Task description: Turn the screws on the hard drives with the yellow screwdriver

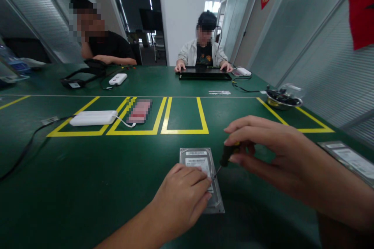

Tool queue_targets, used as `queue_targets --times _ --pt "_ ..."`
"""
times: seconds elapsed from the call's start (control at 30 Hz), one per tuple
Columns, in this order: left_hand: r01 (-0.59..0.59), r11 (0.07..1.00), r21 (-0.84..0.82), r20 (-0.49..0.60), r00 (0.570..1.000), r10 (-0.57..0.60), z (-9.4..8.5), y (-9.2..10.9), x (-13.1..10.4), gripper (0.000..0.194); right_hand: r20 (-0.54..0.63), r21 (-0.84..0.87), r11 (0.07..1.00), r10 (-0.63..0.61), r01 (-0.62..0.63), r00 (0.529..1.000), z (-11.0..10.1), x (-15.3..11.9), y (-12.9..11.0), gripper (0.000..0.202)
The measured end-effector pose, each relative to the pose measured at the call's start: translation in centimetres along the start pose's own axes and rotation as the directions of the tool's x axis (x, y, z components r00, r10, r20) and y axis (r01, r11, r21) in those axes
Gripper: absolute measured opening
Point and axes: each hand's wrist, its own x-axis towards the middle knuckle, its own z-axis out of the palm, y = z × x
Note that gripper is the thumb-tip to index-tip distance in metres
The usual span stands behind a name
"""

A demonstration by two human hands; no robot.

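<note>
A silver hard drive [217, 198] with white labels lies flat on the green table [87, 186], just in front of me. My left hand [187, 190] rests on the drive with its fingers bent and close together, covering its lower left part; whether its fingertips pinch anything small is hidden. A short dark screwdriver [228, 155] with a bit of yellow on its handle is held between the thumb and fingers of my right hand [257, 144]. The screwdriver leans, its thin shaft pointing down to the drive's right edge, near my left fingertips.
A second drive [350, 159] lies at the right. Yellow tape rectangles [185, 131] cross the table, with a white power bank [93, 118] and a phone [140, 111] at the left. A metal bowl [283, 103] of dark parts stands back right. Two people sit across; one holds a black panel [204, 74].
</note>
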Motion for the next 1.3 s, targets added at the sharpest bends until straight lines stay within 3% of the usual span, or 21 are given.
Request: queue_targets --times 0.1,0.23,0.5,0.67,0.83,1.07,1.2,1.3 --pt "-0.004 1.000 0.000 -0.001 1.000 0.004 0.01 -0.04 0.05 0.018 0.018 -0.029 0.998 0.050 -0.049 0.999 0.18 0.01 -0.15 0.008" --pt "-0.003 1.000 -0.003 0.002 1.000 0.003 0.01 -0.08 0.04 0.018 -0.035 -0.059 0.998 0.032 -0.034 0.999 0.31 -0.23 -0.16 0.022" --pt "0.007 1.000 -0.006 0.007 1.000 -0.006 -0.01 0.03 -0.14 0.016 0.017 -0.037 0.998 0.051 -0.051 0.999 0.15 -0.02 0.06 0.011" --pt "0.008 1.000 -0.010 0.012 1.000 -0.008 0.05 -0.09 -0.08 0.018 -0.065 -0.076 0.997 0.018 -0.023 0.998 -0.07 -0.03 0.03 0.015" --pt "0.008 1.000 -0.005 0.017 1.000 -0.008 0.09 -0.12 -0.08 0.018 0.017 -0.036 0.997 0.074 -0.073 0.997 0.11 -0.02 -0.40 0.012" --pt "0.016 1.000 -0.009 0.026 1.000 -0.016 -0.01 -0.04 -0.10 0.014 0.010 -0.024 0.996 0.091 -0.090 0.996 0.84 0.58 -0.55 0.004" --pt "0.018 1.000 -0.011 0.033 0.999 -0.018 0.02 -0.04 -0.12 0.015 -0.043 -0.058 0.994 0.093 -0.096 0.995 0.64 0.26 -0.56 0.021" --pt "0.019 1.000 -0.007 0.032 0.999 -0.019 0.06 -0.07 -0.01 0.016 -0.021 -0.034 0.995 0.098 -0.099 0.995 0.55 0.10 -0.51 0.018"
